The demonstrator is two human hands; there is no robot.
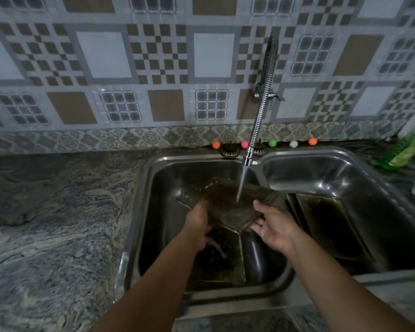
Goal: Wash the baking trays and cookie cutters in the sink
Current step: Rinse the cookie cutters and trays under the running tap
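A dark square baking tray [228, 202] is held tilted over the left sink basin [153, 212], under running water from the flexible tap [248, 156]. My left hand [197, 224] grips its left edge. My right hand [276, 226] holds its right corner, thumb on top and fingers beneath. Another dark tray [223, 262] lies in the left basin below it. A further tray [331, 224] leans in the right basin [345, 168]. No cookie cutters are visible.
A granite counter [58, 212] spreads to the left of the sink. A green dish-soap bottle [403, 152] lies at the back right. Small coloured balls [272, 142] line the wall behind the sink. A tiled wall rises behind.
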